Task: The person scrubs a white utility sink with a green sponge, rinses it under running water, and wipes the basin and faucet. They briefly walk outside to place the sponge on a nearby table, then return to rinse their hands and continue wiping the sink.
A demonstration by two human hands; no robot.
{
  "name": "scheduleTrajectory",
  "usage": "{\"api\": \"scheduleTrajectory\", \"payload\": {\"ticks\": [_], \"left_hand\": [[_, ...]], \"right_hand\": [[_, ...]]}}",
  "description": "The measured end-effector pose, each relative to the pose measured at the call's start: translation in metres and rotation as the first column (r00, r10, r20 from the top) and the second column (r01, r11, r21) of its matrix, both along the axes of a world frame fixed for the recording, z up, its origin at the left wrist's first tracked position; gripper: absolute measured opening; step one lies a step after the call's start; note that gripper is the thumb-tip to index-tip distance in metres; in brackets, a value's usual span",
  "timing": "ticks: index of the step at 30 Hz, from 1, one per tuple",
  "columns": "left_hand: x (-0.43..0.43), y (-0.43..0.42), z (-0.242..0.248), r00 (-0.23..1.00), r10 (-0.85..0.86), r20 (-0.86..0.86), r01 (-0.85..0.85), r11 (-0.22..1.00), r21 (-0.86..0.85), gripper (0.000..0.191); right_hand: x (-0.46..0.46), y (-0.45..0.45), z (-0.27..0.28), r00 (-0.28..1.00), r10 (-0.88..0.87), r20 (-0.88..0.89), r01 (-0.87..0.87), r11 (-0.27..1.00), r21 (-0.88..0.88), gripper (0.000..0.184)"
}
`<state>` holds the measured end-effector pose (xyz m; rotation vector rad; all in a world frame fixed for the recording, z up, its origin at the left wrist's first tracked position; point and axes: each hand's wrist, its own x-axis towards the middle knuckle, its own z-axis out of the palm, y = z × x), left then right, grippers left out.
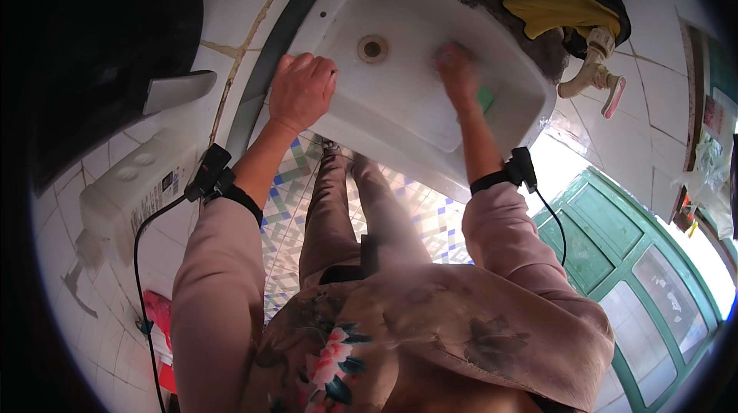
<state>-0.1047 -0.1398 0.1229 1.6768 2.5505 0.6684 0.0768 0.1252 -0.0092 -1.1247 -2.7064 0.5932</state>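
A white basin (403, 3) with a round drain (373, 49) lies before me. My left hand (303, 89) rests with curled fingers at the basin's near left rim; a small dark tip shows at its fingers, but what it is cannot be told. My right hand (458, 70) is inside the basin, right of the drain, and blurred. Its fingers look bent, and whether they hold anything is unclear. A green piece (485, 98) lies beside my right wrist, partly hidden by it.
A plastic tap (594, 70) with a yellow and black cloth (562, 8) over it juts from the tiled wall at right. A white plastic container (138, 182) and a large black object (115, 55) stand left. A green door (628, 263) is at lower right.
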Motion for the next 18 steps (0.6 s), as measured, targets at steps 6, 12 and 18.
{"api": "scheduleTrajectory", "payload": {"ticks": [6, 12, 18], "left_hand": [[0.001, 0.001, 0.004, 1.0, -0.003, -0.006, 0.002, 0.999, -0.049, 0.01], [-0.001, 0.0, 0.001, 1.0, 0.0, 0.013, 0.0, 1.0, -0.018, 0.011], [-0.001, 0.0, 0.001, 0.999, -0.011, 0.032, 0.012, 1.0, -0.026, 0.009]], "right_hand": [[0.038, -0.026, -0.022, 0.991, -0.041, -0.127, 0.043, 0.999, 0.015, 0.02], [-0.046, -0.042, -0.032, 0.957, -0.048, -0.286, 0.03, 0.997, -0.066, 0.012], [-0.104, -0.111, -0.008, 0.911, 0.404, 0.078, -0.392, 0.91, -0.137, 0.012]]}}
